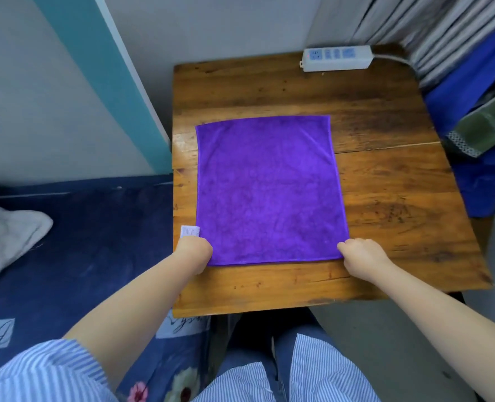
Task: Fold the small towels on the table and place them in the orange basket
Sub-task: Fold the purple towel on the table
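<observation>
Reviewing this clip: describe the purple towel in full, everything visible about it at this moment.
The purple towel is a plush, microfibre-looking cloth with stitched edges, spread flat and unfolded in a single layer on the wooden table. It is nearly square and almost free of wrinkles. A small white label sticks out at its near left edge. The left hand grips the near left corner and the right hand the near right corner. Nothing else touches it; the white power strip lies well beyond its far edge.

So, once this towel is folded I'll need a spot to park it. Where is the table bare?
Bare wood lies right of the purple towel, and between it and the power strip. The table is tight at the left edge, by the left hand.
</observation>
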`<action>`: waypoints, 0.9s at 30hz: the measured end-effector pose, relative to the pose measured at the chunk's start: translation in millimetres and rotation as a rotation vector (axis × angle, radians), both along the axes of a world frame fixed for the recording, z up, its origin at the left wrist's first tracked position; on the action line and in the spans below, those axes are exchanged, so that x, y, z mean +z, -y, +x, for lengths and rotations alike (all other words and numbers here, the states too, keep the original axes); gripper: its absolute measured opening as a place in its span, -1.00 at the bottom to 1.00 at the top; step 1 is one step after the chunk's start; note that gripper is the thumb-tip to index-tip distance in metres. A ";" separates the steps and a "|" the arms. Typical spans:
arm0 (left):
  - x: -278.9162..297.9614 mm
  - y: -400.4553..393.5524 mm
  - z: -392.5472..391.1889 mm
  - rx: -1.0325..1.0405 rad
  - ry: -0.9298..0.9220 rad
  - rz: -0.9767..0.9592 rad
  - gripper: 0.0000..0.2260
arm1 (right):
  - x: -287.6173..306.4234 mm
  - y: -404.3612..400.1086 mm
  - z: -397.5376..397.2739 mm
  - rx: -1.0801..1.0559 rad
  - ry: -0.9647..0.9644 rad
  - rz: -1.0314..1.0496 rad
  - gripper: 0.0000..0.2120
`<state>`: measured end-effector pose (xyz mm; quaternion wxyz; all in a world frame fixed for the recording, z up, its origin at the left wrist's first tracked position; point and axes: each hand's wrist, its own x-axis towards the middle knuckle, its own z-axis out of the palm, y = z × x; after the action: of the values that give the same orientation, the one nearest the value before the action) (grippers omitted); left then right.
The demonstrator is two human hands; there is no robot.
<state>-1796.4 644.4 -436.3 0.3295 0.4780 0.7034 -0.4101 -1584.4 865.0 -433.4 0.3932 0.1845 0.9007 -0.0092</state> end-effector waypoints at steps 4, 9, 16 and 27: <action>10.2 -23.1 -14.3 0.061 -0.010 0.148 -0.73 | 3.6 -12.8 -24.4 0.074 -0.209 0.023 -0.89; 25.7 -72.0 -41.6 0.239 -0.036 0.375 -0.72 | -6.4 -37.6 -76.4 0.114 -0.460 0.033 -0.63; 31.1 -157.0 -79.9 0.436 -0.062 0.578 -0.73 | 2.7 -73.1 -169.1 0.082 -0.681 -0.058 -0.82; -44.7 -214.1 -126.7 0.578 0.041 0.815 -0.58 | -50.4 -100.8 -249.2 -0.080 -0.525 -0.198 -0.52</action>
<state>-1923.0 858.5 -481.1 0.2297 0.3614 0.9035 0.0155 -1833.6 965.8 -483.8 0.1619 0.1717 0.9584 -0.1604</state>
